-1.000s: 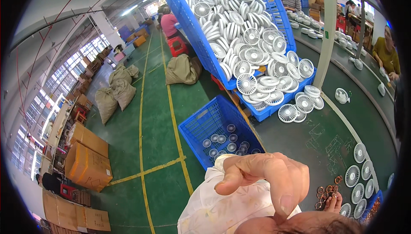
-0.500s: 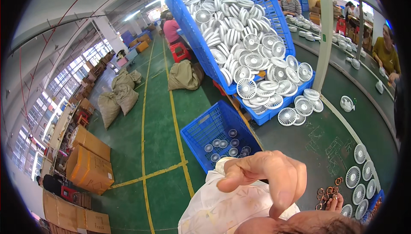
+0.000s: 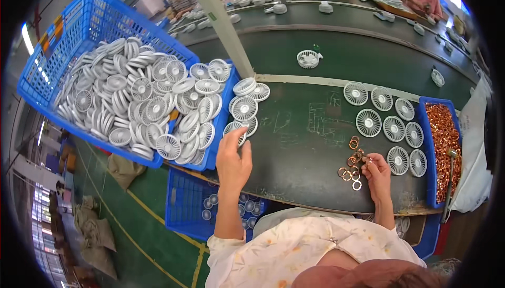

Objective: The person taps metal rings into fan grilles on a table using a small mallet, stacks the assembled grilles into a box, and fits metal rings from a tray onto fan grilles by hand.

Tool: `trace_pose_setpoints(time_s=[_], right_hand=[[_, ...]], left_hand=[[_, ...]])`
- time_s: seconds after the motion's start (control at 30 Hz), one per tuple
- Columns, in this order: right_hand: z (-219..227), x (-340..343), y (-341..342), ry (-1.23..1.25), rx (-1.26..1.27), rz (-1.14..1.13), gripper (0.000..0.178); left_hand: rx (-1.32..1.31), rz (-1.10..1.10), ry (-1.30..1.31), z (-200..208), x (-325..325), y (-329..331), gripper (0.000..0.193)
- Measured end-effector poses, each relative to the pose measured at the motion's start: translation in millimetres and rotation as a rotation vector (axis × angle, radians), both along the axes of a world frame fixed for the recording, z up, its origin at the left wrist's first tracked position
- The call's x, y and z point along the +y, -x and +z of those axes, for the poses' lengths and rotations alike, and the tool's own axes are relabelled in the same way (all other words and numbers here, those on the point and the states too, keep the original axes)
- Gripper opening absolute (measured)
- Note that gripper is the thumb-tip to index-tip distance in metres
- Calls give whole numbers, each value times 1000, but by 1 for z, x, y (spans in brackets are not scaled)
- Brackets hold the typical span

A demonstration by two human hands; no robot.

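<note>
At the left of the green work table, my left hand (image 3: 234, 159) reaches to a white round fan grille (image 3: 233, 130). Its fingertips touch the grille's near edge, with the thumb held apart. More white grilles (image 3: 244, 108) lie just beyond it in a small group. My right hand (image 3: 377, 176) rests on the table with thumb and fingers pinched on a small, shiny copper ring, mostly hidden by the fingertips. Loose copper rings (image 3: 353, 160) lie beside that hand on its left. Beyond and to its right, several grilles (image 3: 394, 129) are laid flat in rows.
A tilted blue crate (image 3: 58, 56) spills grilles into a blue bin (image 3: 227, 85) at left. Below stands another blue crate (image 3: 176, 204) with small round parts. A blue tray (image 3: 430, 161) of copper rings is at right. A post (image 3: 221, 19) rises near the conveyor (image 3: 273, 43), where people work.
The view has swung right and down over the table. My left hand, earlier raised close to the camera, is now at the grilles on the left. My right hand stays by the copper rings.
</note>
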State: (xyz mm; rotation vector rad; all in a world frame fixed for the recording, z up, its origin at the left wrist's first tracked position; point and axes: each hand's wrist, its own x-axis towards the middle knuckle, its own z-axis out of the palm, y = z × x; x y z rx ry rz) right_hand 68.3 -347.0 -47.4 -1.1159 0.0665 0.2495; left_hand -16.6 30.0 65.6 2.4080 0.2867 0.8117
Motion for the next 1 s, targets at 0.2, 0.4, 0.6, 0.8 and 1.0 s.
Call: trace_pose_setpoints(time_s=[0.2,0.4,0.6,0.8,1.0], right_hand=[[13,1,8,-103,72,-28,17],[30,15,10,-58,49,12,17],[39,41,7,-31,48,133,27],[48,72,10,8,45,299,32],[46,79,19,-40,-6,369,33]], left_hand=[[270,245,-277,-78,36,-28,66],[321,312,-176,-84,39,-20,62],[197,211,-144,-93,48,-13,50],[140,205,69,-66,31,-9,75],[15,-103,718,-59,-16,-3,26]])
